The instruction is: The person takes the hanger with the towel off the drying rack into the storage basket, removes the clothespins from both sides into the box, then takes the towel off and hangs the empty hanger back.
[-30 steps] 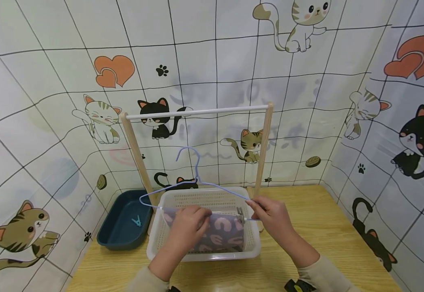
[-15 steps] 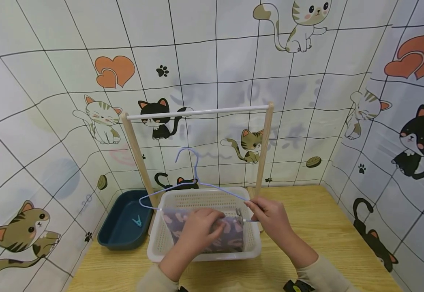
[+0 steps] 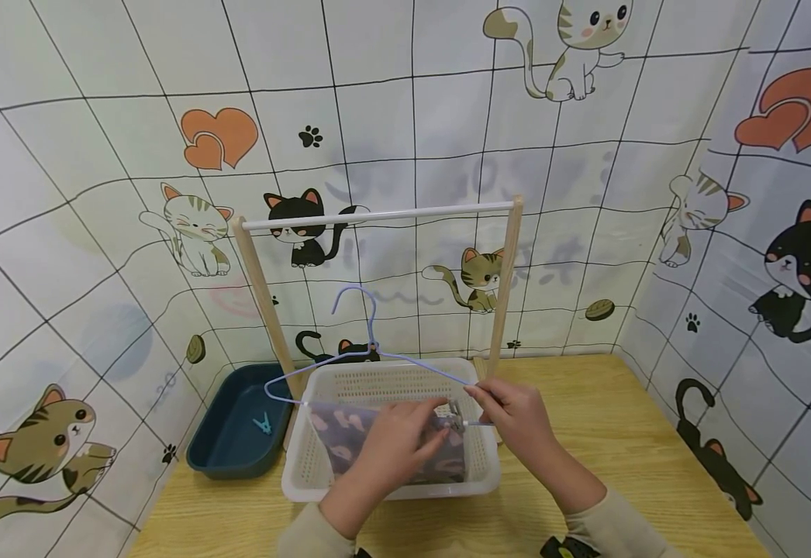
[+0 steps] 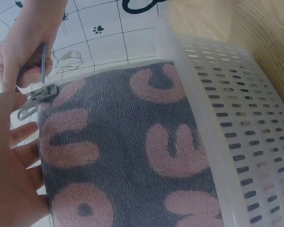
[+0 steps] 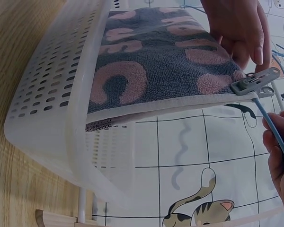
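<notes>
A grey towel with pink shapes (image 4: 118, 137) is draped over the bottom bar of a thin blue clothes hanger (image 5: 272, 128), its lower part inside the white basket (image 3: 391, 491). Near the bar's right end, a grey clothes peg (image 5: 255, 82) clamps the towel's top corner. My left hand (image 3: 395, 442) lies along the towel's top edge with fingers spread, thumb and forefinger right at the peg. My right hand (image 3: 522, 418) grips the hanger's right corner, holding it upright with the hook to the top.
Behind the basket stands a wooden rack with a white rail (image 3: 391, 213). A dark blue basin (image 3: 199, 449) at the left holds a light blue clothes peg (image 3: 262, 423). A wall sheet printed with cats (image 3: 412, 116) surrounds the wooden table (image 3: 580, 434).
My left hand has slid right along the towel's top edge, up to the peg. My right hand keeps its grip, and the hanger has shifted very slightly left and down.
</notes>
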`<state>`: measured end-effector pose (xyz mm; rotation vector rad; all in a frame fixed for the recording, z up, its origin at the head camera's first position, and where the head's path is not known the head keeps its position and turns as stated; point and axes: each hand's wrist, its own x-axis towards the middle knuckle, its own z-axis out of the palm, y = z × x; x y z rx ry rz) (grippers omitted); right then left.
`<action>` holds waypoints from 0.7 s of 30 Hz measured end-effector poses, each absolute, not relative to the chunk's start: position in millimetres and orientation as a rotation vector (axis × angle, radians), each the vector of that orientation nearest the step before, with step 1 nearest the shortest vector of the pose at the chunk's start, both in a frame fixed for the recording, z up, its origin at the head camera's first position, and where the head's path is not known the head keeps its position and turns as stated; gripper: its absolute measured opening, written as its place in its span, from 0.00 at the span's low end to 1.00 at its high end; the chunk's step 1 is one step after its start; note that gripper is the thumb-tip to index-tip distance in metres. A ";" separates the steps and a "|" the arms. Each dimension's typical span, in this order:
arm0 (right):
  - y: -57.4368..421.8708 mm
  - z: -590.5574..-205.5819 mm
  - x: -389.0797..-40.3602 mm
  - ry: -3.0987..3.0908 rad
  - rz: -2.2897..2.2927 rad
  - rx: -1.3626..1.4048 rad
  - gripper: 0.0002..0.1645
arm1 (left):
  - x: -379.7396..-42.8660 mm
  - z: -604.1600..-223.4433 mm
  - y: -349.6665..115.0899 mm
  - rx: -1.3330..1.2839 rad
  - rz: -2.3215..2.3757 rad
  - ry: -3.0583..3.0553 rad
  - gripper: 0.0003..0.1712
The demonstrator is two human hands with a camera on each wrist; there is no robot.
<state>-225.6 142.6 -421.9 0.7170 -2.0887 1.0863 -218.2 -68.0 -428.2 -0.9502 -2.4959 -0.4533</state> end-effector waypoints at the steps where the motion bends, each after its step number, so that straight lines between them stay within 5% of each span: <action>1: 142.4 -422.1 -225.5 -2.089 1.082 0.718 0.11 | -217.8 -428.0 -67.1 -0.945 -0.457 -2.513 0.25; 21: 140.7 -425.0 -226.1 -2.099 1.070 0.735 0.11 | -215.3 -425.3 -61.0 -0.954 -0.658 -2.555 0.24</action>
